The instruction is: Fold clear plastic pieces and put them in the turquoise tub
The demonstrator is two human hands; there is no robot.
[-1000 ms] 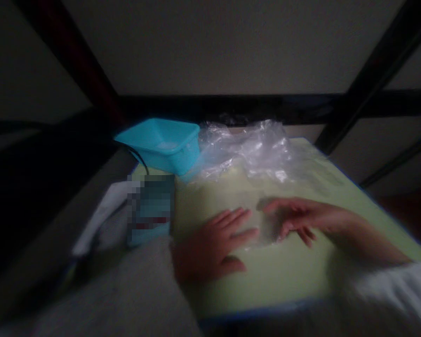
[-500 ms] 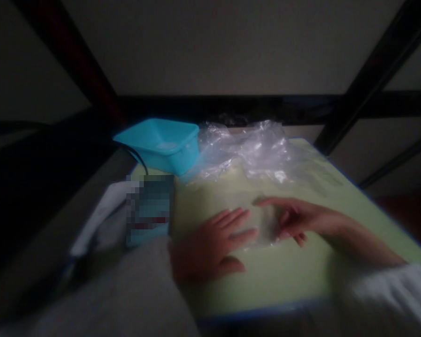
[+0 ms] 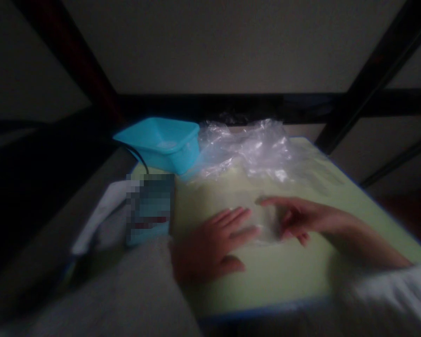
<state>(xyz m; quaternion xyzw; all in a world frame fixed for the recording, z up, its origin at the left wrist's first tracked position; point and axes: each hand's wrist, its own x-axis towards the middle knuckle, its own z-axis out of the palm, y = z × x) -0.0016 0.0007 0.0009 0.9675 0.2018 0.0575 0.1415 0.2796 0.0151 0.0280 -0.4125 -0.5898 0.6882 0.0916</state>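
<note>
Clear film under left hand; basin perhaps holds something.

We seem to be at a workshop or packing corner, though the dim light keeps us from telling which. We judge by the yellow-green worktable with its blue edge, before a pale wall crossed by dark beams. On it we see a turquoise plastic bin, crumpled clear plastic film and a flat clear plastic piece.
</note>
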